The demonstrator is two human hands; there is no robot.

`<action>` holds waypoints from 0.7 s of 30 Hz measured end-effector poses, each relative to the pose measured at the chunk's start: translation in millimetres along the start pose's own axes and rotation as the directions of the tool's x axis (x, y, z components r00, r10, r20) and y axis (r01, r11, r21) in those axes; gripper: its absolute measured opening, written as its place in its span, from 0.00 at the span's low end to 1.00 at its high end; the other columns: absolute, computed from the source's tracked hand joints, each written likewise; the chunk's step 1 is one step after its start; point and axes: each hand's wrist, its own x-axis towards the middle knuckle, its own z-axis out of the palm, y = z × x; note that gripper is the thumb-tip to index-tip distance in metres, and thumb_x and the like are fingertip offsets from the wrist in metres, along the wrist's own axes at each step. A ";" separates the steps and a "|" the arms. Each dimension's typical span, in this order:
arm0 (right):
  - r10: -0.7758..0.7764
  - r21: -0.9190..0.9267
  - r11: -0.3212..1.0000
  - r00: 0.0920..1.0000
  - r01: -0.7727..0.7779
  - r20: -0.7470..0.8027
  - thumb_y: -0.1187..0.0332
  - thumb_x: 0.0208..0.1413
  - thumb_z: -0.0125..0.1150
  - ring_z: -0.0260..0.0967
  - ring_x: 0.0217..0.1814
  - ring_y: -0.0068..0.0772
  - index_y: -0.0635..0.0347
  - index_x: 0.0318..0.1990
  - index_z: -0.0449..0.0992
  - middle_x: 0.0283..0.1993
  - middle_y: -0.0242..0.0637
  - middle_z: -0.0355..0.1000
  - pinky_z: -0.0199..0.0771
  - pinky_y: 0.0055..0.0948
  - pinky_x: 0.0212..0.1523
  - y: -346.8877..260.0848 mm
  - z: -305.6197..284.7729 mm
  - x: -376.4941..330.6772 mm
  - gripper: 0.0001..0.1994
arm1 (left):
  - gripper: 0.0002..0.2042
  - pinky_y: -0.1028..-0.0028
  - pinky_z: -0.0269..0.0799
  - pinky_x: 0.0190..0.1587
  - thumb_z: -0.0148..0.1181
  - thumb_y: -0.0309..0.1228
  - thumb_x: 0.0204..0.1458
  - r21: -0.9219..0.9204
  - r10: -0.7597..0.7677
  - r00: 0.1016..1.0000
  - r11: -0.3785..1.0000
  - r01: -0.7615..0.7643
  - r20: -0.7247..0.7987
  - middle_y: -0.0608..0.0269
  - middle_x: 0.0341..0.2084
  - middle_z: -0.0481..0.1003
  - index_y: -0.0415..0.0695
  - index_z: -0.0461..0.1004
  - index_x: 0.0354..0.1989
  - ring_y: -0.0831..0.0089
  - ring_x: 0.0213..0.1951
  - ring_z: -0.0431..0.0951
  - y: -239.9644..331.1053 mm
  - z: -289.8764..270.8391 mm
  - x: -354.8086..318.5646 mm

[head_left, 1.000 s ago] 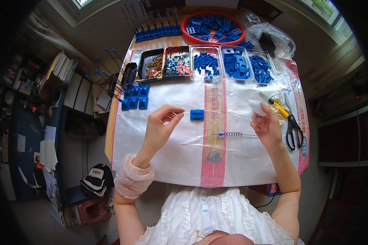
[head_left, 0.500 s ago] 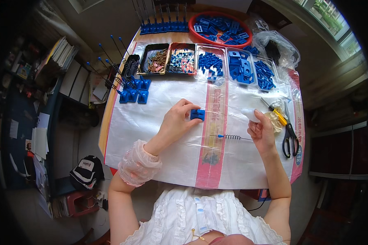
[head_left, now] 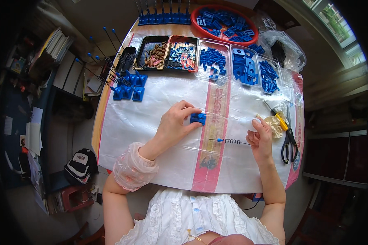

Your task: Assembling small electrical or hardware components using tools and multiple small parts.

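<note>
My left hand [head_left: 175,123] rests on the white sheet [head_left: 151,122] with thumb and fingers closed around a small blue plastic block [head_left: 198,118]. My right hand [head_left: 259,136] pinches the end of a thin rod with a blue tip and a dark coiled spring [head_left: 230,141], which lies level and points left toward the block. A white rounded piece [head_left: 252,123] shows at my right fingertips.
Trays of brown screws [head_left: 152,52], mixed small parts [head_left: 181,53] and blue pieces [head_left: 249,69] line the far side, behind them a red bowl [head_left: 223,24] of blue parts. Assembled blue blocks with rods [head_left: 126,86] stand at left. Scissors [head_left: 289,141] and a yellow screwdriver [head_left: 276,116] lie at right.
My left hand has reached right across the sheet and closed on the blue block. The right hand has stayed holding the spring rod.
</note>
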 end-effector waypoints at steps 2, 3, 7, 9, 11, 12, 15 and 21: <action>0.007 -0.003 1.000 1.000 -0.007 -0.011 0.65 0.67 0.62 0.47 0.18 0.09 0.52 0.46 0.72 0.26 0.16 0.61 0.45 0.17 0.20 0.8 1.4 0.4 0.06 | 0.19 0.72 0.76 0.42 0.78 0.26 0.46 0.012 0.015 1.000 1.000 -0.015 0.007 0.63 0.42 0.79 0.45 0.84 0.49 0.70 0.36 0.77 0.5 0.5 -0.1; 0.010 -0.004 1.000 1.000 -0.010 -0.016 0.65 0.67 0.63 0.47 0.18 0.09 0.52 0.47 0.73 0.25 0.16 0.60 0.45 0.18 0.20 1.3 1.8 0.6 0.07 | 0.19 0.72 0.76 0.42 0.78 0.26 0.46 0.014 0.017 1.000 1.000 -0.017 0.002 0.63 0.42 0.79 0.45 0.84 0.49 0.70 0.36 0.77 0.6 0.6 -0.7; -0.016 0.034 0.999 0.999 0.017 -0.046 0.67 0.66 0.65 0.48 0.17 0.09 0.56 0.43 0.76 0.27 0.20 0.70 0.46 0.18 0.20 3.6 0.4 0.8 0.05 | 0.20 0.71 0.77 0.42 0.78 0.27 0.45 0.006 0.009 1.000 1.000 -0.009 0.000 0.63 0.41 0.79 0.44 0.83 0.49 0.70 0.36 0.77 0.2 1.5 1.0; -0.035 0.027 0.999 0.997 0.037 -0.074 0.68 0.65 0.65 0.49 0.17 0.09 0.57 0.44 0.76 0.27 0.21 0.71 0.46 0.18 0.20 3.9 0.5 -0.7 0.06 | 0.19 0.71 0.77 0.42 0.78 0.27 0.45 0.001 0.001 1.000 1.000 -0.001 0.000 0.63 0.40 0.79 0.44 0.82 0.47 0.70 0.35 0.77 1.0 0.9 2.2; -0.066 -0.050 0.997 0.996 0.063 -0.063 0.66 0.66 0.64 0.49 0.17 0.08 0.56 0.44 0.75 0.25 0.20 0.70 0.47 0.17 0.19 2.4 3.1 -2.3 0.06 | 0.17 0.71 0.77 0.42 0.78 0.26 0.45 -0.002 -0.001 1.000 1.000 0.001 -0.004 0.63 0.40 0.79 0.43 0.82 0.45 0.70 0.35 0.77 1.7 0.1 2.8; -0.081 -0.088 0.993 0.995 0.076 -0.056 0.65 0.66 0.63 0.49 0.17 0.08 0.55 0.44 0.75 0.24 0.20 0.69 0.48 0.16 0.19 2.1 3.9 -3.1 0.06 | 0.17 0.71 0.77 0.42 0.78 0.26 0.45 -0.004 -0.002 1.000 1.000 0.002 -0.002 0.63 0.40 0.79 0.43 0.82 0.44 0.70 0.35 0.77 1.3 0.2 2.4; -0.161 -0.102 0.982 0.986 0.157 -0.031 0.66 0.66 0.64 0.50 0.16 0.07 0.57 0.42 0.75 0.26 0.24 0.73 0.50 0.16 0.19 2.9 4.0 -6.4 0.06 | 0.17 0.71 0.77 0.41 0.78 0.26 0.44 -0.010 0.004 1.000 1.000 -0.004 0.002 0.63 0.40 0.79 0.43 0.81 0.43 0.70 0.36 0.78 0.4 0.6 2.4; -0.245 -0.113 0.964 0.969 0.242 -0.014 0.70 0.64 0.66 0.54 0.19 0.09 0.62 0.42 0.74 0.28 0.26 0.73 0.52 0.17 0.19 1.0 5.9 -12.6 0.07 | 0.16 0.71 0.77 0.41 0.78 0.26 0.45 -0.008 -0.007 1.000 1.000 0.007 0.010 0.64 0.40 0.79 0.44 0.81 0.43 0.70 0.36 0.78 0.1 0.2 2.2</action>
